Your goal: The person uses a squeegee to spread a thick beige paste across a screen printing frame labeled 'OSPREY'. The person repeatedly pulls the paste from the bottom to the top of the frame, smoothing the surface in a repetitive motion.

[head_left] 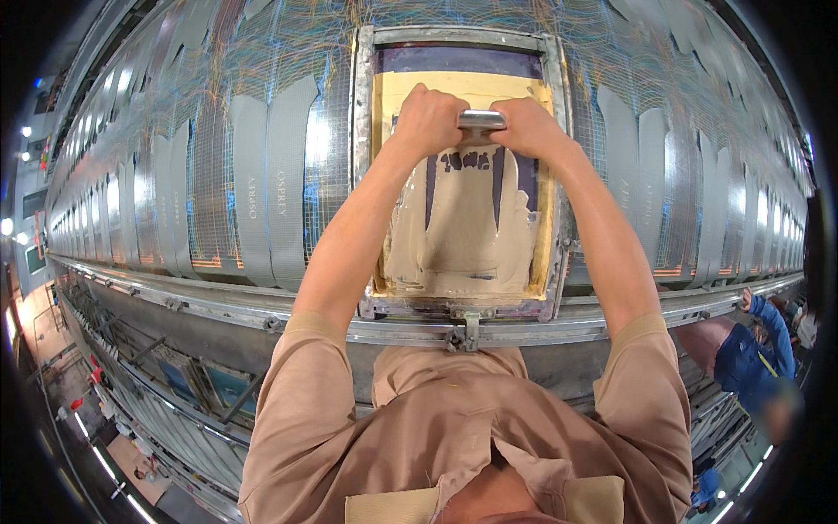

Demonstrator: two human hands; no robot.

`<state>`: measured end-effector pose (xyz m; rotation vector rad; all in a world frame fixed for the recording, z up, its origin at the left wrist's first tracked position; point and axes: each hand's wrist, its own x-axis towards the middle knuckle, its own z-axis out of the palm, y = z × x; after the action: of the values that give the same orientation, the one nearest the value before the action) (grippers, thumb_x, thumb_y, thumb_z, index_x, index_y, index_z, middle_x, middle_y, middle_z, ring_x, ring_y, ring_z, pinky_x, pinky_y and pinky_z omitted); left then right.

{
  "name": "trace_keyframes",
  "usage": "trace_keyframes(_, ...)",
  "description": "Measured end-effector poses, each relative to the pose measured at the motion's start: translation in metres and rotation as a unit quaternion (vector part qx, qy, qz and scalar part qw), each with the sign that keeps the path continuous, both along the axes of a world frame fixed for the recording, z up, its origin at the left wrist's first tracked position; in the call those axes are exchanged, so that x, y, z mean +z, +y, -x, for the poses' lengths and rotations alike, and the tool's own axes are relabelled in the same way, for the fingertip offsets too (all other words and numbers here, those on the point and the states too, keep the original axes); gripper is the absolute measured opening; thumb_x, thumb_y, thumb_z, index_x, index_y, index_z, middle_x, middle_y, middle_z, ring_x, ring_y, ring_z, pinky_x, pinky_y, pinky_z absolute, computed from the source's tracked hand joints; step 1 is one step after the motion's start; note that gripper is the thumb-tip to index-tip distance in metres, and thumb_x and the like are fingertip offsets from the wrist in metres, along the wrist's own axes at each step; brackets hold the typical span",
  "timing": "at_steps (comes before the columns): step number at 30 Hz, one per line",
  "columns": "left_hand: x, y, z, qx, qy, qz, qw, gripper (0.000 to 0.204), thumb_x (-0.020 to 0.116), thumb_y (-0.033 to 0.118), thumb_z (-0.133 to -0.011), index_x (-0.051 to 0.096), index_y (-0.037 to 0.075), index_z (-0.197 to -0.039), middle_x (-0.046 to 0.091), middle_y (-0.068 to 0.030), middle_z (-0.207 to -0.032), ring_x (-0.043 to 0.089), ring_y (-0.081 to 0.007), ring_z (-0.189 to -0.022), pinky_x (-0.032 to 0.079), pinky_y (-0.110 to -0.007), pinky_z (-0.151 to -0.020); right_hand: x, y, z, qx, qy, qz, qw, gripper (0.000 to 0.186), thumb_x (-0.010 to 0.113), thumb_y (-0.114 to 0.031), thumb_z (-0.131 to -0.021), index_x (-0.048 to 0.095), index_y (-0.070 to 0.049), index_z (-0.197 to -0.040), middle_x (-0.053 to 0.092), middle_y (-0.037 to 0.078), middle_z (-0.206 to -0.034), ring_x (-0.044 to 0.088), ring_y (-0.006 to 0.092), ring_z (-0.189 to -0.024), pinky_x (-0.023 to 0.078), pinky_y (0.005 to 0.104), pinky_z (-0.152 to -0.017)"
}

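Note:
A screen-printing frame with metal rails lies on the long table in front of me. Both my arms reach over it. Near its far end, my left hand and my right hand are closed around the two ends of a squeegee, whose metal bar shows between the fists. The blade beneath is hidden by my hands. Beige ink covers much of the screen, with dark purple patches and strips showing through. Yellowish tape runs along the inner edges.
Grey cut fabric pieces lie in a row on the table to both sides of the frame. A metal rail with a clamp follows the near edge. Another person in blue is at the right, along the same rail.

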<state>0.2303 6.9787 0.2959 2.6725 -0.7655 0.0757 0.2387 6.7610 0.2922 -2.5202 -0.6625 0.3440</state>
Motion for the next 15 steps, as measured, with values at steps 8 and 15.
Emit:
trace_keyframes(8, -0.006, -0.003, 0.053, 0.014, -0.007, 0.068, 0.998, 0.010, 0.075, 0.009, -0.067, 0.070, 0.009, -0.075, 0.068, -0.0098, -0.068, 0.064, -0.0339, -0.068, 0.048, -0.042, -0.077, -0.004, 0.001, 0.051, 0.002, -0.017, -0.032, 0.999, 0.018, 0.072, -0.014, -0.074, 0.070, -0.005, -0.089, 0.070, 0.020, -0.083, 0.067, 0.0406, -0.082, 0.054, 0.0466, -0.076)
trace_keyframes(15, -0.008, -0.001, 0.207, 0.014, -0.038, 0.060, 0.997, 0.020, 0.071, 0.002, -0.063, 0.070, 0.011, -0.081, 0.067, -0.0044, -0.079, 0.063, -0.0267, -0.076, 0.043, -0.041, -0.075, 0.011, -0.006, 0.206, 0.040, -0.062, -0.106, 0.992, 0.029, 0.081, -0.021, -0.075, 0.074, -0.007, -0.099, 0.072, 0.017, -0.093, 0.067, 0.0369, -0.092, 0.053, 0.0458, -0.084)
